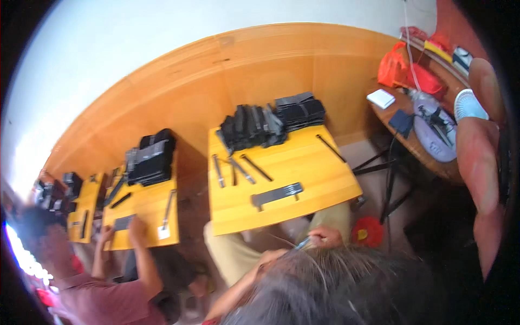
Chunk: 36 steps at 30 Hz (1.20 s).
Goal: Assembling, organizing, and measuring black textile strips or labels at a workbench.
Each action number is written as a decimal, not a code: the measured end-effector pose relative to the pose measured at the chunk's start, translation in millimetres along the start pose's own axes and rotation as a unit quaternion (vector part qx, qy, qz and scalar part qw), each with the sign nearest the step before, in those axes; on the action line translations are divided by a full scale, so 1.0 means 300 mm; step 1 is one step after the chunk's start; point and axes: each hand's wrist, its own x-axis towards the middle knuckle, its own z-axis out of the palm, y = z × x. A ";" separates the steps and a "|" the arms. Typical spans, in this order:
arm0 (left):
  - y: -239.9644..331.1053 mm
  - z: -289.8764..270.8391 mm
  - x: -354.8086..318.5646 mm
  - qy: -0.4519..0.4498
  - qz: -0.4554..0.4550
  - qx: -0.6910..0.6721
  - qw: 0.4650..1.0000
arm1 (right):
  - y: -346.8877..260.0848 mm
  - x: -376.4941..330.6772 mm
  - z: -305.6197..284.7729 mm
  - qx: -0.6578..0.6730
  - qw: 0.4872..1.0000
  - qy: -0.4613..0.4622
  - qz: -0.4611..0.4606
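Dark hair (pixel 309 287) nearest the lens, half-covering the left hand (pixel 271 258), grip can't be told. Right hand (pixel 325 236) is curled closed on a slim bluish item (pixel 303 243), kind unclear, held over the lap just off the yellow wooden desk's (pixel 325 184) near edge.

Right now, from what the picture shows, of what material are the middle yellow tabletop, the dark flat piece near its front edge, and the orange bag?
Yellow tabletop: probably varnished wood; smooth, faintly streaked.
Dark flat piece: perhaps fabric or flexible plastic, mostly matte grey; blur leaves it open.
Orange bag: likely thin plastic; it looks crumpled, with a loop handle.
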 end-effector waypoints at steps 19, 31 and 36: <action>0.046 -0.148 0.171 0.066 -0.049 -0.022 0.996 | 0.089 0.180 -0.061 0.053 0.994 0.081 0.048; 0.113 -0.257 0.270 0.122 -0.013 -0.041 0.992 | 0.076 0.227 -0.033 0.031 0.997 0.039 0.055; 0.159 -0.226 0.227 0.178 0.004 -0.059 0.982 | 0.064 0.234 -0.008 -0.009 0.998 0.047 0.031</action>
